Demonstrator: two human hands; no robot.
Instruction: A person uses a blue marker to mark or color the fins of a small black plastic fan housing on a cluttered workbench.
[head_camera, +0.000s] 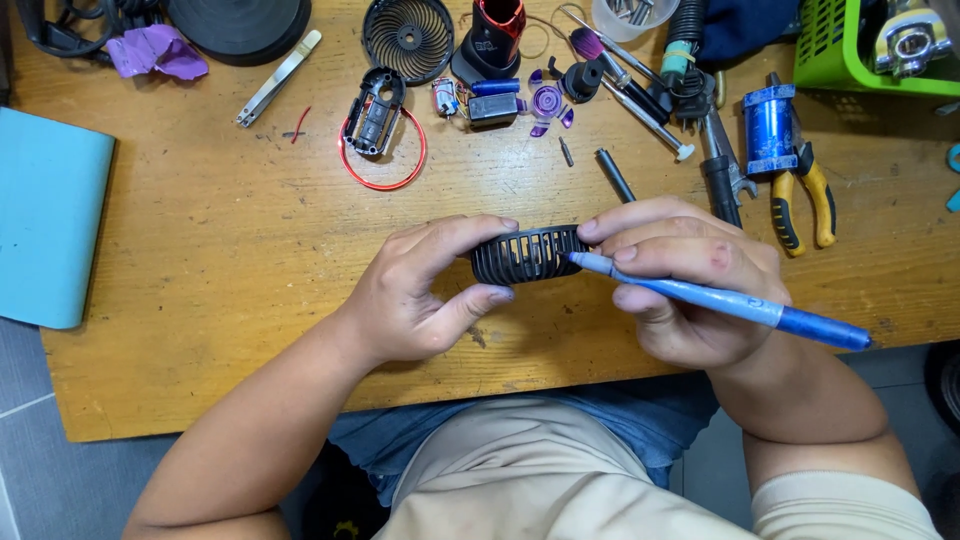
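Black fan grille (527, 254) pinched on edge by left hand (420, 295), steadied for access | blue pen (720, 298) gripped by right hand (685, 285), tip at the grille | pliers (800, 195) lying right of it on table (220, 260)

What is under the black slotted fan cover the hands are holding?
The black slotted fan cover is held by the left hand and the right hand, which also holds a blue pen. Bare wooden table shows around it; directly beneath is covered.
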